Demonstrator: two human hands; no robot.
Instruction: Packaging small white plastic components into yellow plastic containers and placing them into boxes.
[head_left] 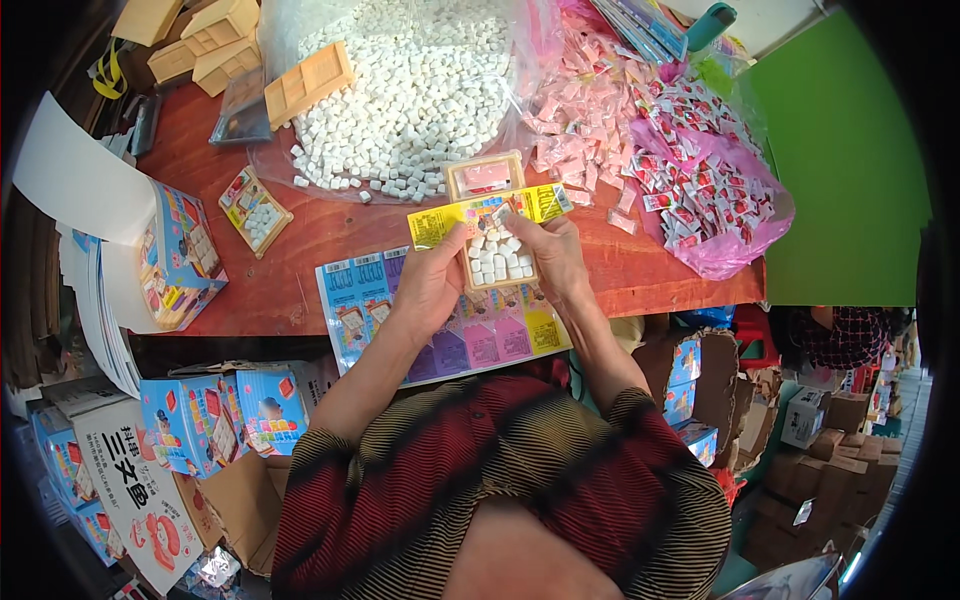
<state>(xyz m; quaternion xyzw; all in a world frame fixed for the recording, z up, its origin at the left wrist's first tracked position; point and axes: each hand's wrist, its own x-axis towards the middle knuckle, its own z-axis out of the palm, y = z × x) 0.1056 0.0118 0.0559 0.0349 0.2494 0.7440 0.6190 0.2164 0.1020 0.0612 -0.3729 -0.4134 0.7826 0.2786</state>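
Note:
My left hand [432,280] and my right hand [560,258] are closed on opposite sides of a small tan tray [502,284]. White marshmallow-like cubes [492,262] fill its near part. A yellow printed label [430,226] lies across the tray's far part, with both thumbs pressing near its middle. My fingers under the tray are hidden. Just beyond sits another tan tray [456,184] with a pink packet [486,176] in it. Below my hands lies a sheet of coloured printed labels [347,290], partly covered by my forearms.
A clear bag [285,165] spills white cubes [405,100]. Pink packets [575,115] and a pink bag [715,258] of small sachets lie rightward. A filled tray [262,222] and display box [187,255] stand left, empty trays [308,85] behind. Cartons [130,480] flank me.

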